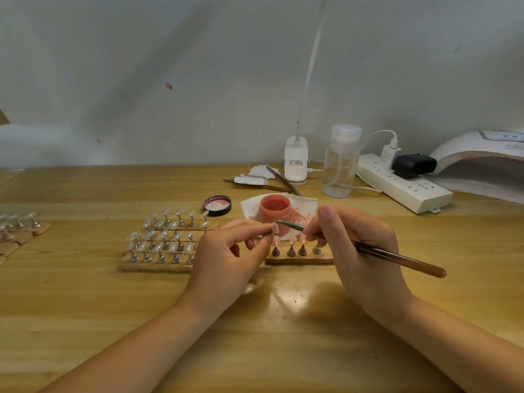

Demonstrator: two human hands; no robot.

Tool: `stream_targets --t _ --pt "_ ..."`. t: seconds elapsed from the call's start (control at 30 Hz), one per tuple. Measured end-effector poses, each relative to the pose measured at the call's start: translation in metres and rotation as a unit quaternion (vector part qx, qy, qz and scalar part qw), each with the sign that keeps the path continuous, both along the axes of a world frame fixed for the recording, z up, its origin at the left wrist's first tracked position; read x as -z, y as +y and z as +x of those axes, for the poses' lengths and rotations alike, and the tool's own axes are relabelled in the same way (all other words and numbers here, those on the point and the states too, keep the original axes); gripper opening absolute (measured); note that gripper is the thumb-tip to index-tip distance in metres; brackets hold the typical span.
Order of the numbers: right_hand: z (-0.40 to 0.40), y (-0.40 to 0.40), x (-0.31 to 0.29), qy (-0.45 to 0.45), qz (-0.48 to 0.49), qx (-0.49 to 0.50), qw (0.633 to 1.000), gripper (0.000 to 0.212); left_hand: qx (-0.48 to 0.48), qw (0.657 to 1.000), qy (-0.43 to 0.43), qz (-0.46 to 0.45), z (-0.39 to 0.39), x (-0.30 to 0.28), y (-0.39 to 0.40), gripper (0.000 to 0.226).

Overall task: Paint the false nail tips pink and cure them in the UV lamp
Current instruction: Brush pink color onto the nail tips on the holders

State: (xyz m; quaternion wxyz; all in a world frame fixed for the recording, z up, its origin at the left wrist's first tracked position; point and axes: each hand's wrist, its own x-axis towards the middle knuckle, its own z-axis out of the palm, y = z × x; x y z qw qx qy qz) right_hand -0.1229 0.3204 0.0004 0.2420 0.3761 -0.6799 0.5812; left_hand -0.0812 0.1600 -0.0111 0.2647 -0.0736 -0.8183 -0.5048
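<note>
We see two bare hands meeting over a wooden surface; the left hand pinches a small nail tip between thumb and forefinger, lifted above a cork strip of metal stands, while the right hand grips a brush like a pen, its fingers curled round the shaft; the brush lies on a long slant, its brown end low to the right and its fine point up to the left, touching or almost touching the tip; we cannot tell which; so the tip sits just left of the point, straight along the brush's line, and the right hand would make any stroke while the left steadies; right behind them stands an open pot of pink on a stained tissue, its lid beside it; to the left, rows of clear tips wait on more cork strips, seemingly unpainted; the lamp sits far right at the back, well apart, beside a power strip.
</note>
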Motion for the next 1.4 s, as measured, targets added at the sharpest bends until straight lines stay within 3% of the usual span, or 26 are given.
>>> stream_targets --t 0.5,1.4 --pt "0.0028 0.0032 0.0033 0.013 0.003 -0.012 1.0 0.046 0.001 1.0 0.001 0.012 0.0021 -0.0029 0.0011 0.03" --pt "0.001 0.0014 -0.0022 -0.016 -0.02 -0.01 1.0 0.033 -0.011 1.0 -0.015 0.007 0.0048 -0.0059 0.0034 0.024"
